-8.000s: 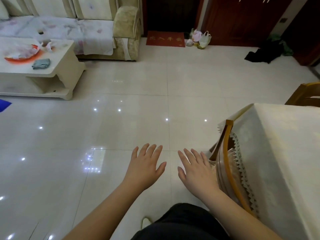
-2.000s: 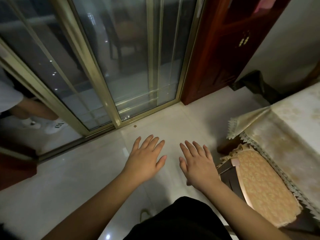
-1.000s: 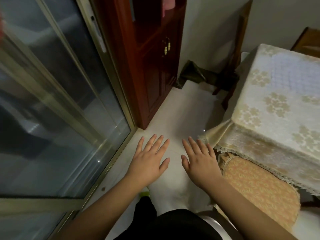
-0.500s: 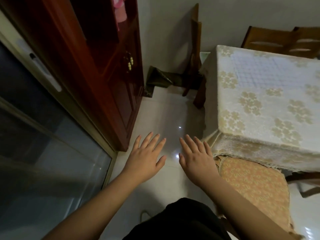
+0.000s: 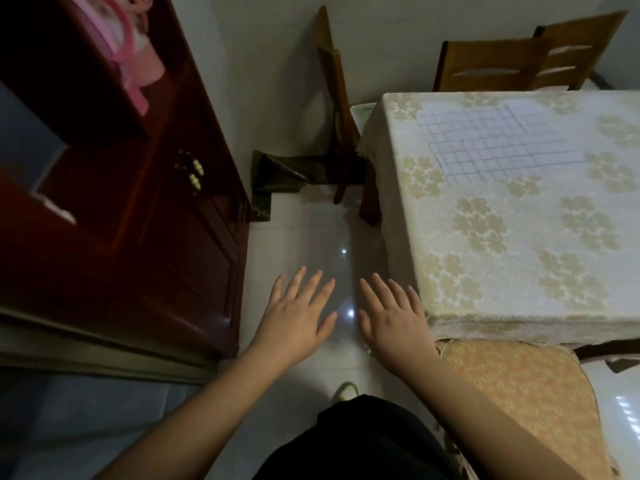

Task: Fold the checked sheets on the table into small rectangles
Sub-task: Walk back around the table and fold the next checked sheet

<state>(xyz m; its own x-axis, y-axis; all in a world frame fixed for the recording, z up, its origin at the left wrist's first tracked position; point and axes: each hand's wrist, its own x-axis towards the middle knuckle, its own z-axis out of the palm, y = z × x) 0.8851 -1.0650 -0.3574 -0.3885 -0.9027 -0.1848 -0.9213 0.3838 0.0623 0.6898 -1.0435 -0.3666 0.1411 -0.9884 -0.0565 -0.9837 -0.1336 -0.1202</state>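
Two checked sheets lie flat on the far part of the table [image 5: 491,237], which wears a floral cream cloth. The larger sheet [image 5: 491,147] has a blue grid; a smaller one [image 5: 533,116] overlaps its far right corner. My left hand [image 5: 298,313] and my right hand [image 5: 391,317] hover side by side over the floor tiles, palms down, fingers spread, holding nothing. The right hand is just left of the table's near corner. Both hands are well short of the sheets.
A dark red cabinet [image 5: 145,209] stands close on the left. A cushioned chair seat [image 5: 519,386] is tucked under the table's near edge by my right arm. Wooden chairs [image 5: 502,60] stand behind the table, another chair [image 5: 336,98] at its far left corner.
The view has swung right from the living room past the glass door and cabinet to the table. The checked sheets have come into sight. Both hands stay spread in the same pose.
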